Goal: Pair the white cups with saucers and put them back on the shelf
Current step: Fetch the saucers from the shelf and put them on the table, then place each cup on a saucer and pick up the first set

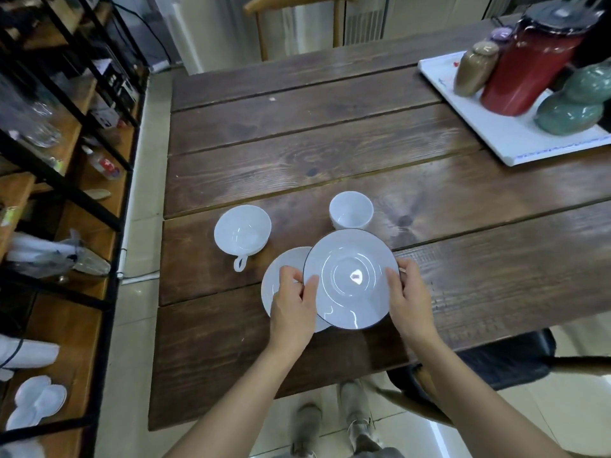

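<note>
Left hand [292,300] and right hand [408,292] both pinch the rim of the top saucer [350,279], one each side, overlapping a second saucer [284,259] on the wooden table [330,143]. Handled cup [242,233] beside left, plain cup [351,209] just behind. Shelf [66,180] far left.

Both arms stretched forward, hands close together

The left hand [292,304] and right hand [408,297] face each other — fingers curled inward, each pinching an edge of the same saucer [350,279], forearms bare.
</note>
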The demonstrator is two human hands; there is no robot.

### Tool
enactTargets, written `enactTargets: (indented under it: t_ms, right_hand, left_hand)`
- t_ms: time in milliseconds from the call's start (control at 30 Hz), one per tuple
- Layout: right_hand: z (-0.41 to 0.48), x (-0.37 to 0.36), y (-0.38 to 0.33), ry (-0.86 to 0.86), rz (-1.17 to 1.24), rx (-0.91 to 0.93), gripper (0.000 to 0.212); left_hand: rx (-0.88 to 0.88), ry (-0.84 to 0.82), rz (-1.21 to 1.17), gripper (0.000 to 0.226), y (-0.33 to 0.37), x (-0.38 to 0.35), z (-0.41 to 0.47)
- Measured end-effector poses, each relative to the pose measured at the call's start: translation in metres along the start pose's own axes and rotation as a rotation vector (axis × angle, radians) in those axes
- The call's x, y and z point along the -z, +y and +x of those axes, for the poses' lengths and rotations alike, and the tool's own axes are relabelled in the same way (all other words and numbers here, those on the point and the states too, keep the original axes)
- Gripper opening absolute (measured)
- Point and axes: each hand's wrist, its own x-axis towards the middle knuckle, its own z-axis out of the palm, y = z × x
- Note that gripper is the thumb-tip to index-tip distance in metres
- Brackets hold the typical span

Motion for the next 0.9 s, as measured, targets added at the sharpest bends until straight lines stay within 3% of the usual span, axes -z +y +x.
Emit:
enactTargets:
  t_ms: [167, 367, 900]
  right_hand:
    - [0.009, 0.049, 0.017, 0.102, -0.094, -0.061, 0.005]
    - [0.032, 0.085, 0.033, 0.095, -0.231, -0.154, 0.025]
    - [0.072, 0.092, 0.047, -0.044, -0.636, -0.136, 0.027]
  left_hand:
    - [0.073, -0.241, 0.017, 0.01, 0.019, -0.043, -0.004]
    - [0.187, -0.35, -0.047, 0.01, 0.028, -0.089, 0.006]
    - [0.288, -0.258, -0.104, 0.016, 0.025, -0.111, 0.027]
